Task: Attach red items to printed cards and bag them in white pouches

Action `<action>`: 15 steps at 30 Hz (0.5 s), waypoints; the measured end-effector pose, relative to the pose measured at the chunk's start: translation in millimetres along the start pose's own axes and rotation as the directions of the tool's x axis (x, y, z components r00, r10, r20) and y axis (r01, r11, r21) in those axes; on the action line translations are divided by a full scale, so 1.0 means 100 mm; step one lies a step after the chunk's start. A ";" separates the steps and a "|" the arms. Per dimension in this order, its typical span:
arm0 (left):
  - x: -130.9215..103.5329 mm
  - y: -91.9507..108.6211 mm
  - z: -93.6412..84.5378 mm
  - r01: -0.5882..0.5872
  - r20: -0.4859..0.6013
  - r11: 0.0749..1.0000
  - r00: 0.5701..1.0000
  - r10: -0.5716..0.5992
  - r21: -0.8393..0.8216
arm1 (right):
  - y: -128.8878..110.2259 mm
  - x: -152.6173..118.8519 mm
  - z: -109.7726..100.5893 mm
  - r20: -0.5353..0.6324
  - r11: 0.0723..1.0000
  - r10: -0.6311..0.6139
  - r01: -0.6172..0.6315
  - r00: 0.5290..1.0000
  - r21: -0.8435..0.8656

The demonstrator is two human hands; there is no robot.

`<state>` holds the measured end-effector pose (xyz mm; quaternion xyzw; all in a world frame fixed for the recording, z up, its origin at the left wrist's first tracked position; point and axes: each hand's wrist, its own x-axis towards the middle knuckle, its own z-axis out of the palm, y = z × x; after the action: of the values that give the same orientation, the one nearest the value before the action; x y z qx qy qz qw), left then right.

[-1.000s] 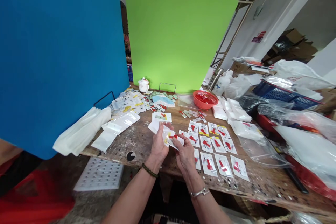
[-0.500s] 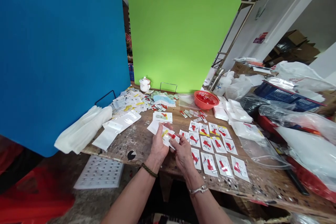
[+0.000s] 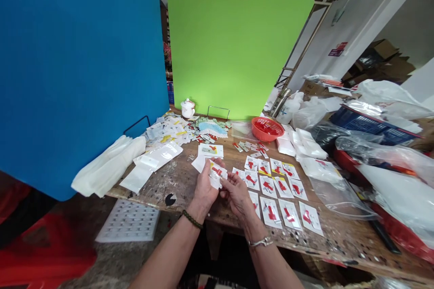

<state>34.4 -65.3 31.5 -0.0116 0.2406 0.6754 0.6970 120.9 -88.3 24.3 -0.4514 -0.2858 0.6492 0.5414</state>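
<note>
My left hand (image 3: 206,186) grips a small white packet (image 3: 216,181) with a red piece and a yellow patch showing on it. My right hand (image 3: 238,193) is closed at the packet's lower right edge, thumb and forefinger pinched there. Behind the left fingers sticks out a plain white bag (image 3: 198,164), partly hidden by them. Just beyond lies another packet (image 3: 205,151) with a red and green-grey piece. To the right, several filled white packets with red pieces (image 3: 267,185) are laid out in rows on the worn wooden table (image 3: 183,176).
Loose red and grey pieces (image 3: 244,146) lie before a red plastic basket (image 3: 267,129). Heaped small packets (image 3: 167,130), a lidded white cup (image 3: 187,108) and white bags (image 3: 149,167) are at left. Blue (image 3: 81,76) and green (image 3: 233,49) panels stand behind. Plastic bags and a blue crate (image 3: 369,124) crowd the right.
The packet in my hands has turned more upright, its red piece now facing me more fully. My right fingers have shifted slightly down along its edge. The laid-out packets stay put.
</note>
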 end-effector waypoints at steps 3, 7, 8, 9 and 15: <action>-0.01 0.00 -0.02 -0.015 0.008 1.000 1.000 0.015 0.010 | -0.03 -0.01 -0.03 0.033 0.998 0.055 -0.054 0.998 -0.026; -0.02 -0.06 -0.05 -0.083 0.040 0.994 0.996 0.080 0.072 | -0.03 0.03 -0.02 -0.080 1.000 0.030 -0.030 0.996 0.001; -0.02 -0.07 -0.05 -0.090 0.055 0.993 0.995 0.086 0.080 | -0.03 0.04 -0.01 -0.086 1.000 0.026 -0.026 0.996 0.006; -0.01 -0.07 -0.06 -0.089 0.069 0.993 0.994 0.084 0.082 | -0.03 0.04 0.00 -0.078 1.000 0.027 -0.026 0.997 0.008; -0.04 -0.07 -0.06 -0.058 0.093 0.994 0.994 0.050 0.087 | -0.03 0.04 -0.01 0.023 0.996 0.053 -0.052 0.998 -0.069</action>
<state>39.1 -71.3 25.2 0.0572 0.2389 0.6823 0.6885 123.2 -83.6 25.2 -0.4689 -0.3025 0.6586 0.5048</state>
